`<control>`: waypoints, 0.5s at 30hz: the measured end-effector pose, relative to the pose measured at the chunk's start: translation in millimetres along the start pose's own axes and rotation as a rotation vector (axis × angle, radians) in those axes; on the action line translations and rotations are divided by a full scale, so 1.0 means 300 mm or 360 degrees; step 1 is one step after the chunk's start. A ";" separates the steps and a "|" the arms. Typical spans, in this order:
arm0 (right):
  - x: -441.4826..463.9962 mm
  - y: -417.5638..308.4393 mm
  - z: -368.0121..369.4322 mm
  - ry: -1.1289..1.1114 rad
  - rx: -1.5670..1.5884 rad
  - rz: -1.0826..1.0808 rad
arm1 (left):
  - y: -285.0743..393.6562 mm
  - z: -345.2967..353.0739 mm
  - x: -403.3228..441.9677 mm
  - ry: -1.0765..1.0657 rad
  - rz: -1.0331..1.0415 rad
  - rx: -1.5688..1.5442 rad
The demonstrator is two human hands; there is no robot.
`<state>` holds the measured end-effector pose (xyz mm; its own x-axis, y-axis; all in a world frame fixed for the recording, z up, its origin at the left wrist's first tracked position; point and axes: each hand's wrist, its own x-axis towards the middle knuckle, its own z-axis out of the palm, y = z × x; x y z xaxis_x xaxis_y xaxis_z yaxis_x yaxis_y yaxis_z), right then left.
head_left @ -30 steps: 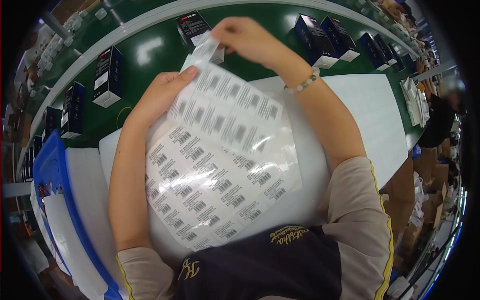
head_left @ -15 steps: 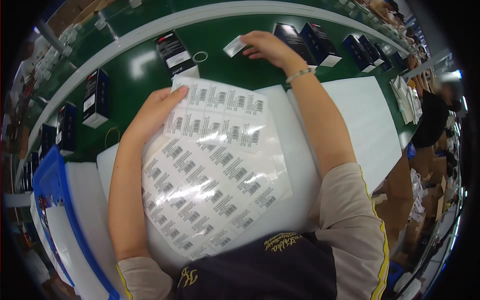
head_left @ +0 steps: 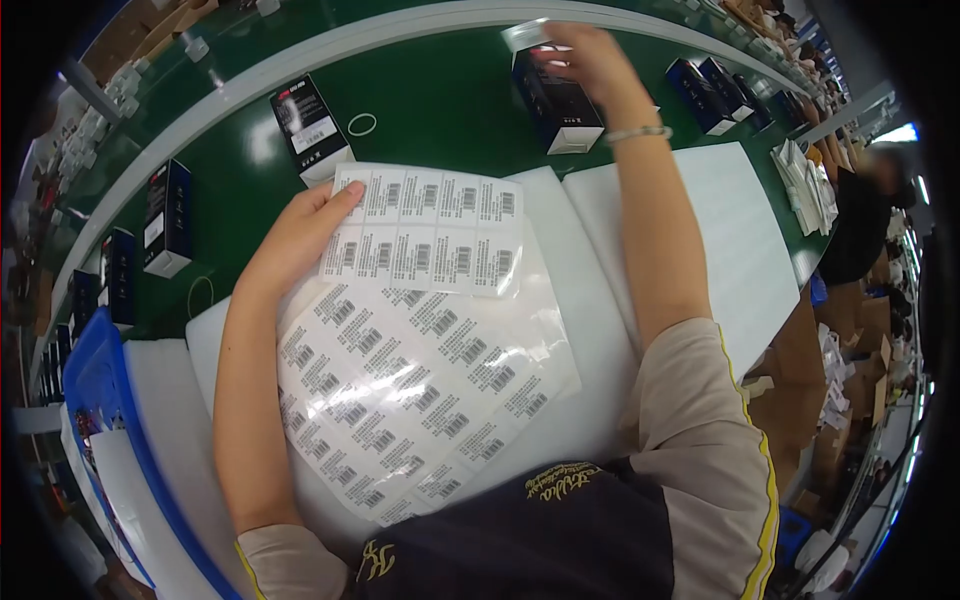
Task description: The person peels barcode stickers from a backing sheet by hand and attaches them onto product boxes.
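My left hand grips the upper left corner of a sheet of barcode labels, thumb on top. Under it, on my lap, lie more barcode label sheets, turned at an angle. My right hand, partly blurred, is raised over the far side of the green surface. Its fingers pinch a small white label by one edge. Just below that label stands a dark box with a white end. Whether the label touches the box I cannot tell.
Dark printed boxes stand along the green belt, several on each side. A pale ring lies beside one. White foam sheets cover the near edge. At left is a blue bin; at right, folded papers and a person.
My right hand has moved up and right with the label, toward the far edge. Boxes and the ring have shifted left in view. My left hand still holds its sheet.
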<state>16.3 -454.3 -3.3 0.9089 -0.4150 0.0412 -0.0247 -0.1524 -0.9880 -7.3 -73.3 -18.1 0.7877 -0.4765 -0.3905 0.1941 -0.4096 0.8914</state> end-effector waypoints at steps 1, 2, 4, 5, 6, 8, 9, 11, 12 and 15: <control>0.026 0.000 -0.041 0.0034 -0.0026 -0.0037 | -0.010 -0.004 -0.007 -0.0002 -0.0007 -0.0009; 0.013 -0.013 -0.024 0.0017 -0.0036 -0.0038 | -0.015 -0.003 -0.009 0.0008 -0.0009 -0.0025; -0.060 -0.026 -0.001 0.0088 -0.0543 -0.0021 | -0.017 0.001 -0.009 0.0026 0.0003 -0.0014; -0.094 -0.033 -0.008 0.0130 -0.0787 -0.0009 | -0.004 0.019 -0.004 0.0032 0.0006 0.0003; -0.110 -0.035 -0.007 0.0178 -0.1029 0.0004 | 0.005 0.026 -0.001 0.0034 0.0012 0.0023; -0.101 -0.011 0.023 0.0174 -0.1158 -0.0031 | 0.017 0.033 0.008 0.0027 0.0007 0.0060; -0.094 0.006 0.050 0.0161 -0.1298 -0.0070 | 0.018 0.034 0.011 0.0022 0.0001 0.0084; -0.091 0.031 0.088 0.0122 -0.1581 -0.0148 | 0.013 0.036 0.009 0.0015 -0.0016 0.0123; -0.102 0.027 0.099 0.0116 -0.1585 -0.0148 | 0.008 0.036 0.005 0.0017 -0.0021 0.0117; -0.134 0.010 0.117 0.0232 -0.1687 -0.0283 | 0.010 0.050 0.010 0.0012 0.0011 0.0122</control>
<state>-5.8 -406.7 -13.0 0.8786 -0.4023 0.2575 -0.3081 -0.8893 -0.3379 -13.0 -87.6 -19.9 0.7932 -0.4740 -0.3823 0.1435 -0.4646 0.8738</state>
